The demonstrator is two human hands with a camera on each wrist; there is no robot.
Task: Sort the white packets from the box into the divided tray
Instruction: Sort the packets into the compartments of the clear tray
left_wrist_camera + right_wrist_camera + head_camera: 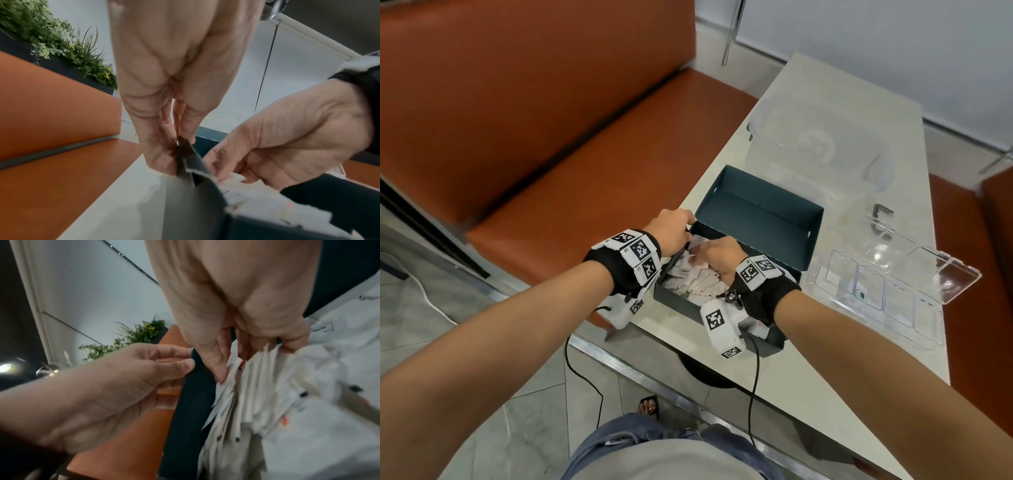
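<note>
Dark teal cardboard box (756, 219) is seen open on the pale bench (808, 85), near its front edge, lid flap raised at the far side. White packets (698, 277) are heaped inside it (many stand on edge, some with orange or black print). Left grip (671, 233) is closed on the box's left wall at the far corner, thumb and fingers pinching the cardboard edge. Right grip (719, 257) is reached into the box, fingers curled round a bunch of packets (257, 369). Just right of the box, the clear divided tray (893, 298) lies on the bench with its clear lid (935, 270) hinged open; one small item with a green mark sits in a compartment. Farther back, another clear plastic container (818, 144) is seen. Orange seating (534, 113) runs along the bench's left side.
</note>
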